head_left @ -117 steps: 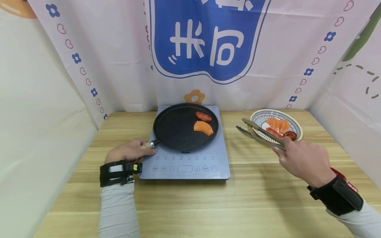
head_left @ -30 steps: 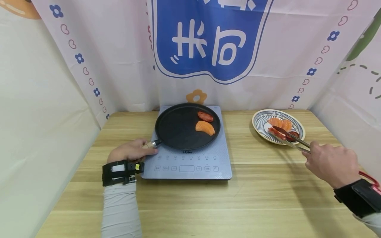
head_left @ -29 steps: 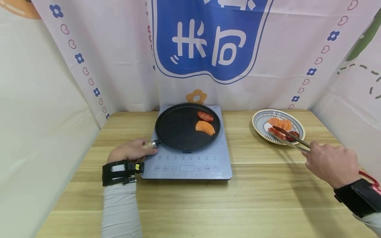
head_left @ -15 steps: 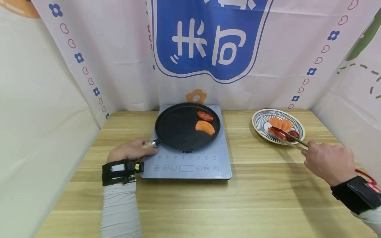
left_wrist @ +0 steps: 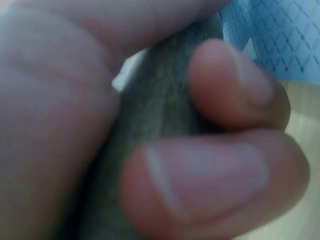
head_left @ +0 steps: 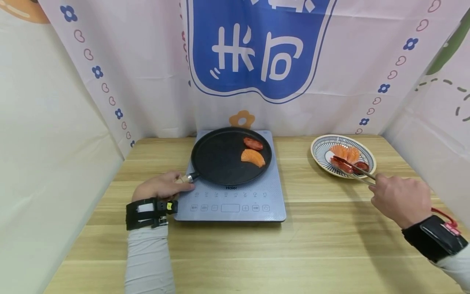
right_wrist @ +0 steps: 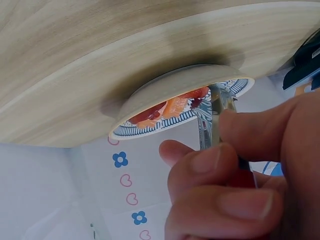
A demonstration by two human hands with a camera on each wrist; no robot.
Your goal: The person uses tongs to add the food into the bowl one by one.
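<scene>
My left hand (head_left: pixel 158 187) grips the wooden handle (left_wrist: pixel 162 95) of a flat black frying pan (head_left: pixel 216 159), its fingers curled round it in the left wrist view. In the pan lie a red sausage piece (head_left: pixel 253 143) and an orange salmon slice (head_left: pixel 252 158). My right hand (head_left: pixel 402 200) holds metal tongs (head_left: pixel 361 174), thumb and fingers pressing the arms together. The tong tips are at another red sausage piece (head_left: pixel 340 165) in the patterned plate (head_left: pixel 318 154). Beside it there are salmon slices (head_left: pixel 345 152) and a dark red round slice (head_left: pixel 362 166).
The pan sits on a grey induction cooker (head_left: pixel 229 214) with touch keys along its front. All stands on a wooden table (head_left: pixel 293 253). A printed cloth (head_left: pixel 158 94) hangs behind, and pale side walls (head_left: pixel 55 143) flank the table.
Nearly four seconds ago the tongs were spread at the plate's left edge. They moved right and closed over the sausage; lately the right hand drifted slightly left. The left hand keeps its grip.
</scene>
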